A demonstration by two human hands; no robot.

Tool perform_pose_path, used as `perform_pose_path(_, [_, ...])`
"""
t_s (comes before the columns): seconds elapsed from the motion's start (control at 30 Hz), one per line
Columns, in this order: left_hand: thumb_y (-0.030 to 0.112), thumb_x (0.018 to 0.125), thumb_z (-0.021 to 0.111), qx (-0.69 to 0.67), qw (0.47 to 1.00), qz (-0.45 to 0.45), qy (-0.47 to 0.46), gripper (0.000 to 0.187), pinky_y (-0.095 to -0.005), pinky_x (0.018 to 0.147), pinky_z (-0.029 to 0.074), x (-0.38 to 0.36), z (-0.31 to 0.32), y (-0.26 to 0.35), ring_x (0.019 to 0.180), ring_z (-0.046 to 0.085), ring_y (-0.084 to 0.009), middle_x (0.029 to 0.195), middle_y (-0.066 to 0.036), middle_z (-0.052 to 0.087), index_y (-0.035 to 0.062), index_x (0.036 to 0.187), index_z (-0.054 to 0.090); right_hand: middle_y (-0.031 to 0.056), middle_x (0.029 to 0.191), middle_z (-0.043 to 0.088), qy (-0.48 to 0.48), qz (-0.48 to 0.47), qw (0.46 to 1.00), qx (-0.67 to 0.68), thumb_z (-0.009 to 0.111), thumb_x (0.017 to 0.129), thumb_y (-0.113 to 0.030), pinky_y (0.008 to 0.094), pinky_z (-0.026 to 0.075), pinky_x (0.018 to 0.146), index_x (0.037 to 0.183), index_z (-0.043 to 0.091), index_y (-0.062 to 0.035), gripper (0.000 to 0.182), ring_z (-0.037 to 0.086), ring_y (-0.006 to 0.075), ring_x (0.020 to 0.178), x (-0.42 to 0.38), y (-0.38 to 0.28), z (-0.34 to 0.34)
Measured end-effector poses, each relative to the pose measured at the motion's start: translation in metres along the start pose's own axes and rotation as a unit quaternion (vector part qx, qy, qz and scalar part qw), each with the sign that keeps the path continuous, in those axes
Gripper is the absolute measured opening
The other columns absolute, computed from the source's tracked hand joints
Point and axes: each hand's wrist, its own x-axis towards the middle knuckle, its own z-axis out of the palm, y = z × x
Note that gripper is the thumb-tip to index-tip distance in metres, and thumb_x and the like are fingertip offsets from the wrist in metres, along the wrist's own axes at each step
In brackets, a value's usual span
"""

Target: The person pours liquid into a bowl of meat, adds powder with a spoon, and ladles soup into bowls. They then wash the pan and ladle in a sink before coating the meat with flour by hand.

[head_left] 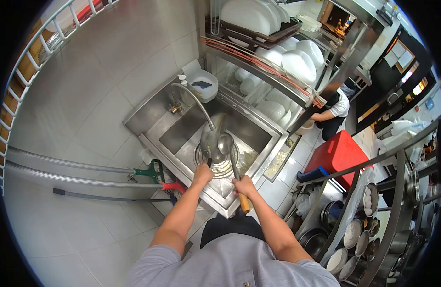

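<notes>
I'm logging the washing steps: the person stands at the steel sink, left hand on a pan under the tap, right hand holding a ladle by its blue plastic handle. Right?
Not quite. The head view shows the ladle has a wooden handle, not blue plastic. The rest holds: the right hand grips it at the steel sink, and the left hand holds a pan under the tap.

No text, label, brand, number or sign can be read anywhere in this view. Toward two o'clock, the pale sheets (398, 51) on the dark wall and the lit panels (414, 82) just below them are too small and blurred to make out any writing. The red box (339, 154) on the floor at three o'clock shows no lettering.
</notes>
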Motion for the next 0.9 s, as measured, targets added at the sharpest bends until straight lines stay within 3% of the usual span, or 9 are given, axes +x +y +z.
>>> perform_pose_path(0.17, [0.018,0.083,0.065,-0.351,0.933,-0.040,-0.063,0.028,-0.0375,0.044,0.050,0.053,0.081,-0.023,0.046,0.064,-0.0243,0.059,-0.016,0.062,-0.0066,0.072,0.060,0.0020,0.059,0.050,-0.092,0.059,0.973,0.205,0.056,0.092,-0.017,0.0273,0.045,0.043,0.104,0.056,0.0017,0.023,0.056,0.0152,0.049,0.023,0.016,-0.034])
perform_pose_path(0.27, [0.036,0.088,0.065,-0.311,0.947,-0.074,-0.040,0.043,-0.0397,0.050,0.051,0.054,0.116,-0.027,0.046,0.064,-0.0273,0.059,-0.016,0.064,-0.0057,0.078,0.064,0.0024,0.059,0.051,-0.113,0.065,0.970,0.205,0.055,0.093,-0.019,0.0271,0.046,0.045,0.107,0.058,0.0024,0.026,0.056,0.0154,0.051,0.029,0.014,-0.045])
perform_pose_path(0.37, [0.049,0.094,0.049,-0.082,0.985,-0.145,0.040,0.056,-0.0451,0.091,0.049,0.075,0.156,-0.019,0.105,0.063,-0.0376,0.109,-0.029,0.064,-0.0047,0.100,0.066,0.0029,0.059,0.052,-0.155,0.070,0.967,0.187,0.056,0.092,-0.021,0.0288,0.046,0.046,0.102,0.058,0.0002,0.024,0.057,0.0168,0.051,0.062,0.010,-0.053])
perform_pose_path(0.4, [0.051,0.094,0.045,-0.054,0.989,-0.135,-0.038,0.061,-0.0461,0.096,0.045,0.095,0.170,-0.033,0.114,0.058,-0.0376,0.120,-0.028,0.059,-0.0050,0.107,0.064,0.0028,0.059,0.052,-0.162,0.081,0.967,0.181,0.058,0.092,-0.021,0.0290,0.046,0.046,0.100,0.058,-0.0011,0.021,0.057,0.0168,0.052,0.073,0.010,-0.053])
perform_pose_path(0.43, [0.054,0.095,0.041,-0.028,0.985,-0.121,-0.116,0.066,-0.0471,0.102,0.042,0.106,0.162,-0.037,0.122,0.053,-0.0376,0.130,-0.026,0.054,-0.0054,0.113,0.062,0.0027,0.059,0.052,-0.168,0.089,0.966,0.174,0.059,0.091,-0.021,0.0292,0.046,0.046,0.097,0.057,-0.0024,0.020,0.058,0.0169,0.052,0.084,0.008,-0.053])
perform_pose_path(0.5, [0.055,0.096,0.038,-0.094,0.978,-0.185,-0.034,0.067,-0.0481,0.100,0.042,0.098,0.103,-0.006,0.119,0.053,-0.0415,0.127,-0.027,0.055,-0.0042,0.118,0.060,0.0023,0.060,0.052,-0.212,0.111,0.954,0.183,0.062,0.090,-0.021,0.0285,0.046,0.046,0.094,0.054,-0.0048,0.018,0.058,0.0168,0.052,0.105,0.000,-0.059])
perform_pose_path(0.63, [0.041,0.100,0.043,-0.204,0.844,0.029,0.495,0.050,-0.0470,0.090,0.045,0.158,-0.016,0.007,0.101,0.058,-0.0439,0.105,-0.027,0.062,-0.0050,0.109,0.060,0.0012,0.062,0.052,-0.272,0.147,0.940,0.148,0.067,0.088,-0.024,0.0277,0.049,0.049,0.102,0.053,-0.0045,0.028,0.061,0.0164,0.057,0.142,-0.020,-0.058])
perform_pose_path(0.73, [0.042,0.102,0.037,-0.126,0.802,0.086,0.578,0.058,-0.0468,0.100,0.039,0.208,-0.102,0.013,0.116,0.050,-0.0418,0.122,-0.029,0.054,-0.0095,0.122,0.053,0.0043,0.070,0.059,-0.324,0.146,0.931,0.080,0.069,0.087,-0.030,0.0291,0.053,0.056,0.112,0.053,-0.0009,0.041,0.064,0.0172,0.061,0.182,-0.016,-0.052])
perform_pose_path(0.9, [0.043,0.102,0.035,-0.032,0.907,-0.008,0.419,0.056,-0.0453,0.076,0.054,0.280,-0.148,-0.025,0.084,0.066,-0.0394,0.088,-0.025,0.066,-0.0082,0.106,0.058,0.0227,0.108,0.066,-0.291,-0.087,0.849,-0.432,0.065,0.084,-0.051,0.0366,0.050,0.089,0.113,0.062,0.0043,0.063,0.065,0.0317,0.103,0.211,-0.037,-0.055])
